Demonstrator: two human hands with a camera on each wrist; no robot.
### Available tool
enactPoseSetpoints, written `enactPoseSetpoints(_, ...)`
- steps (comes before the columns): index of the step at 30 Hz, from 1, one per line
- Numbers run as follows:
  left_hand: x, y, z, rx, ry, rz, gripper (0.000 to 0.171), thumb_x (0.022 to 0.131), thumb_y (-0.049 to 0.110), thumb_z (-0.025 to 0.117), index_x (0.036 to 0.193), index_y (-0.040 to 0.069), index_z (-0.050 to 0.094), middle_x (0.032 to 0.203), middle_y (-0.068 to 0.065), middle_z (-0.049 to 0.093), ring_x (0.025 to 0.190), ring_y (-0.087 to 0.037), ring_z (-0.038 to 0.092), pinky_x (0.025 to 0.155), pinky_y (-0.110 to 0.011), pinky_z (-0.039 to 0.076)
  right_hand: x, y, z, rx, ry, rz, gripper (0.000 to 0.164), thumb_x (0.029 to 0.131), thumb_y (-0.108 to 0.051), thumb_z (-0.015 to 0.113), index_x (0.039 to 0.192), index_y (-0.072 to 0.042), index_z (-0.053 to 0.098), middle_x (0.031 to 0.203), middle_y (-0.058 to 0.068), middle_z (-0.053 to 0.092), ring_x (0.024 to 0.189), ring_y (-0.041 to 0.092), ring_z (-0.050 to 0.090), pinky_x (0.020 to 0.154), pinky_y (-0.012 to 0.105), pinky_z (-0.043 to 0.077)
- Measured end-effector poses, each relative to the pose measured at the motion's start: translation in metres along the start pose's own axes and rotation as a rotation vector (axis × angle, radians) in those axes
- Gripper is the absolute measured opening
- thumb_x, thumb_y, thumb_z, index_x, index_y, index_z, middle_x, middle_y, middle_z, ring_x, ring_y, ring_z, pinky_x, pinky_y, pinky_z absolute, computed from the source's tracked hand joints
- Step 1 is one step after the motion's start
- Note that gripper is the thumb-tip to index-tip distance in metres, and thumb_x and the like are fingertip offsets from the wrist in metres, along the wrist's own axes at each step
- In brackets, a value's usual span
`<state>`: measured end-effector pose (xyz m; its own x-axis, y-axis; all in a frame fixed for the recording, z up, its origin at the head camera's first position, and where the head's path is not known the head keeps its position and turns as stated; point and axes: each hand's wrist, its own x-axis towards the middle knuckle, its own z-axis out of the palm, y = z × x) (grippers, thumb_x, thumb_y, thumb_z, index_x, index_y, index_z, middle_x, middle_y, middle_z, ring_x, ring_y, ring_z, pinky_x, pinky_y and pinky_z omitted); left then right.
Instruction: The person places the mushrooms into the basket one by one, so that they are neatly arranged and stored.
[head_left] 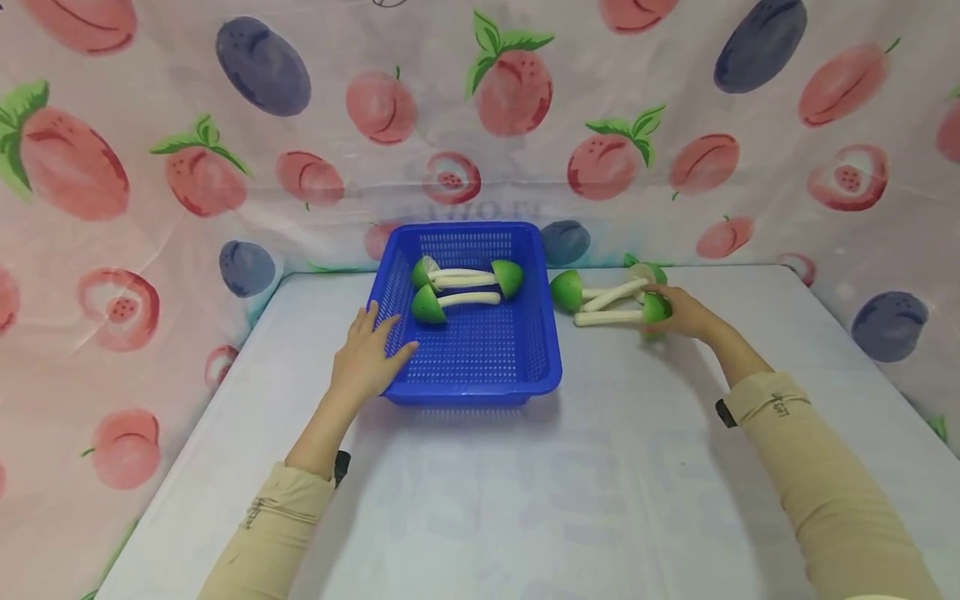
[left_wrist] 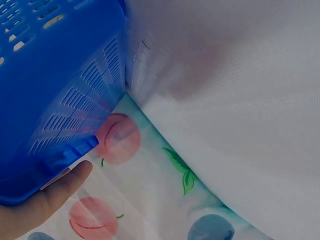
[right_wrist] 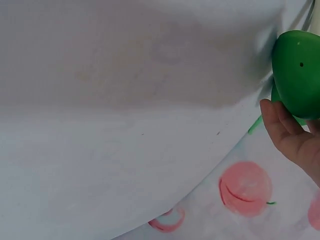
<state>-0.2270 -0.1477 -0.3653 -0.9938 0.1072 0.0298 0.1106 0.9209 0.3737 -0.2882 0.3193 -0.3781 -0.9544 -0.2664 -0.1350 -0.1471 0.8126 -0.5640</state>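
A blue plastic basket (head_left: 472,389) stands on the table, its slotted side also showing in the left wrist view. My left hand (head_left: 366,358) rests on its left rim with the fingers spread and fairly straight. Inside lie three toy mushrooms with green caps and pale stems, one of them a mushroom (head_left: 429,307) at the front. To the basket's right, my right hand (head_left: 682,312) holds the green cap of another mushroom (right_wrist: 300,75), fingers around the cap's far side. Its stem points left. Two more mushrooms, one with its cap (head_left: 567,292) at the left, lie close behind it.
A white cloth covers the table (head_left: 600,483). Behind it hangs a fruit-print curtain (head_left: 315,108), close to the basket's back rim and running down both sides.
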Motion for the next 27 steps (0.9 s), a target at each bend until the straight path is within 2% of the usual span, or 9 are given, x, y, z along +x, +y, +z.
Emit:
enactPoseSetpoints(5,0.0000,-0.0006,-0.0013,0.001,-0.001,0.000,0.066,0.094,0.048,0.048,0.145,0.009,0.036,0.158,-0.020,0.010,0.146,-0.038,0.005,0.101,-0.069,0.030,0.0015,-0.0014,0.0019,-0.034,0.021,0.005,0.077,0.081,-0.010,0.072,0.138,0.016,0.026,0.140,0.042,0.025,0.131,0.055,0.023,0.108,0.064,0.020)
enactPoseSetpoints(14,0.0007,-0.0004,-0.0009,-0.003,-0.001,-0.003,0.066,0.094,0.048,0.048,0.145,0.009,0.037,0.158,-0.019,0.010,0.146,-0.037,0.005,0.101,-0.069,0.029,-0.0007,-0.0014,0.0040,-0.076,0.052,0.032,0.070,0.083,-0.013,0.069,0.136,0.012,0.031,0.139,0.041,0.028,0.129,0.055,0.027,0.107,0.064,0.023)
enactPoseSetpoints(18,0.0017,0.0005,0.0003,-0.011,0.013,0.005,0.065,0.093,0.049,0.048,0.144,0.009,0.038,0.158,-0.019,0.011,0.146,-0.037,0.006,0.101,-0.069,0.030,-0.0034,-0.0001,0.0045,-0.067,0.075,0.022,0.067,0.084,-0.013,0.069,0.135,0.011,0.033,0.139,0.041,0.029,0.128,0.056,0.027,0.106,0.064,0.024)
enactPoseSetpoints(24,-0.0011,-0.0008,0.0009,0.006,-0.014,-0.015,0.065,0.093,0.049,0.048,0.144,0.009,0.038,0.158,-0.018,0.011,0.147,-0.036,0.005,0.101,-0.068,0.031,-0.0078,-0.0017,0.0078,-0.039,0.058,0.028,0.068,0.083,-0.016,0.070,0.136,0.008,0.033,0.141,0.041,0.026,0.130,0.057,0.025,0.105,0.065,0.024)
enactPoseSetpoints(27,-0.0019,-0.0009,-0.0026,-0.001,0.006,-0.006,0.064,0.093,0.048,0.048,0.143,0.008,0.039,0.158,-0.019,0.011,0.146,-0.037,0.006,0.101,-0.068,0.030,-0.0069,-0.0049,0.0062,-0.034,0.077,0.024,0.069,0.083,-0.016,0.070,0.137,0.007,0.033,0.141,0.042,0.026,0.130,0.057,0.025,0.105,0.066,0.024)
